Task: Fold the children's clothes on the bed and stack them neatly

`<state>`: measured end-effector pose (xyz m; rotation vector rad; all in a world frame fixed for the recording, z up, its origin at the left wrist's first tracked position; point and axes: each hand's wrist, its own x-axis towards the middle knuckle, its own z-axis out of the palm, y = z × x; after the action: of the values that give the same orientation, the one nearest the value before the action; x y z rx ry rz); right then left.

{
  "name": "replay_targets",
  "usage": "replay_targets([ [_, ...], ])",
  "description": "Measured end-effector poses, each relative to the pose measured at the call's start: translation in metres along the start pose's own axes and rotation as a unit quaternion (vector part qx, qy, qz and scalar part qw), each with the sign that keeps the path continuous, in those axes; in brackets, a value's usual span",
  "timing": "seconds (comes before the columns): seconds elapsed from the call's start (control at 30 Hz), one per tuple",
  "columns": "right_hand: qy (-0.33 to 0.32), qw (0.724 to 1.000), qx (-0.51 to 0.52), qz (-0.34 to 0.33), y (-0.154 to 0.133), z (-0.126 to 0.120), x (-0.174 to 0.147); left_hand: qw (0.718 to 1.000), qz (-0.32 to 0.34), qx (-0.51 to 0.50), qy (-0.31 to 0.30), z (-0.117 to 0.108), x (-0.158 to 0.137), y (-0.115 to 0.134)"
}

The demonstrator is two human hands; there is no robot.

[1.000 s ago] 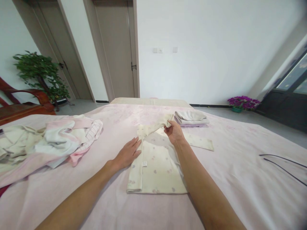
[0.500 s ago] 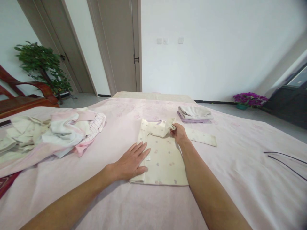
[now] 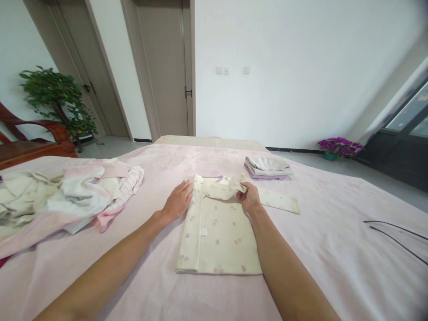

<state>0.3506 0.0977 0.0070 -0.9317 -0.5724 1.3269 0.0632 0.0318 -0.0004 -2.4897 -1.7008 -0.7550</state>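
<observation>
A cream, long-sleeved child's shirt (image 3: 227,240) with small printed shapes lies on the pink bedspread, its left side folded inward and a white label showing. One sleeve (image 3: 281,201) stretches out flat to the right. At the shirt's upper right, my right hand (image 3: 250,196) pinches bunched cream fabric, the folded-over sleeve by its look. My left hand (image 3: 179,198) rests with fingers extended at the upper left edge of the shirt, beside the collar.
A loose heap of clothes (image 3: 83,191) lies to the left. Beyond the shirt on the right sits a folded stack of clothes (image 3: 267,167). Black cords (image 3: 394,226) cross the bedspread (image 3: 327,249) at far right. Behind are a wooden chair (image 3: 36,145) and a wall.
My left hand has moved up from the shirt's lower left side to its upper left edge. My right hand keeps its pinch on the fabric. The view has tilted up slightly.
</observation>
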Motion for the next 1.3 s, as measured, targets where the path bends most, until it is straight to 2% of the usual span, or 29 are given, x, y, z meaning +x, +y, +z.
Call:
replay_targets([
  [0.07,0.004,1.000,0.005,-0.003,0.000,0.000,-0.001,1.000,0.017,0.020,-0.008,0.009,0.021,-0.010],
  [0.17,-0.011,1.000,0.008,-0.006,0.000,0.000,-0.004,0.997,0.018,0.041,-0.067,0.020,0.043,-0.015],
  [0.3,-0.054,0.998,0.007,0.002,-0.004,0.000,-0.010,0.993,-0.006,0.047,-0.109,0.035,0.049,-0.018],
  [0.47,-0.109,0.993,0.012,0.052,-0.008,0.001,-0.013,0.993,-0.012,0.054,-0.102,0.042,0.045,-0.024],
  [0.63,-0.071,0.996,-0.035,0.040,-0.006,0.005,-0.015,0.995,-0.021,0.068,-0.073,0.039,0.054,-0.030],
  [0.73,-0.145,0.986,-0.073,0.026,-0.010,0.013,-0.024,0.994,-0.038,0.080,-0.062,0.039,0.061,-0.033],
  [0.83,-0.270,0.953,-0.137,0.027,-0.015,0.026,-0.040,0.994,-0.042,0.083,-0.058,0.038,0.066,-0.035],
  [0.9,-0.342,0.916,-0.206,0.048,-0.016,0.036,-0.053,0.994,-0.046,0.081,-0.057,0.038,0.068,-0.038],
  [1.03,-0.463,0.805,-0.353,0.110,-0.007,0.058,-0.080,0.994,-0.061,0.073,-0.056,0.040,0.073,-0.044],
  [1.13,-0.507,0.727,-0.443,0.134,0.006,0.070,-0.096,0.994,-0.072,0.067,-0.056,0.042,0.075,-0.049],
  [1.2,-0.512,0.707,-0.462,0.155,0.013,0.074,-0.102,0.994,-0.074,0.061,-0.056,0.043,0.075,-0.051],
  [1.3,-0.503,0.724,-0.438,0.174,0.017,0.074,-0.106,0.994,-0.074,0.055,-0.054,0.044,0.074,-0.053],
])
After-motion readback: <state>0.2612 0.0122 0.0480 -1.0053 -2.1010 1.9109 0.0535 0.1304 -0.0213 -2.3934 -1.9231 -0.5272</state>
